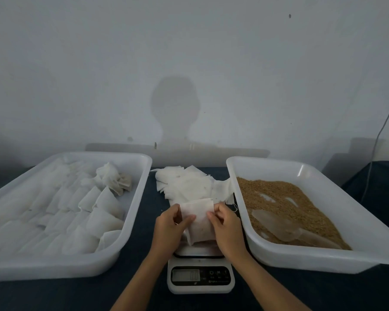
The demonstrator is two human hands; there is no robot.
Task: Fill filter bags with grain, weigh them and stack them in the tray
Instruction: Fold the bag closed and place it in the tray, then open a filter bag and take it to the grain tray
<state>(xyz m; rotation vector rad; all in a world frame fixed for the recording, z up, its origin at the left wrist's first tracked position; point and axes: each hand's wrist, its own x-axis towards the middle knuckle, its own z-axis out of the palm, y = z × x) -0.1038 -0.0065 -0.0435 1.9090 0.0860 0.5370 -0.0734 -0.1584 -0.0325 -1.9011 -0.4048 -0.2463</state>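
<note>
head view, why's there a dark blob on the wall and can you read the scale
Head view: the blob is the person's shadow on the wall, cast by light from behind; the scale display is too dim and blurred to read; wide-angle distortion bows the filled-bag tray and the grain tray.

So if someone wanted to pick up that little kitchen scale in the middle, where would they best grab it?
Probably by the two long sides of the scale, low on its white body, coming from the near edge. Both hands, the left hand and right hand, hold a filter bag over its platform, and the trays, left tray and grain tray, crowd its far end.
</note>
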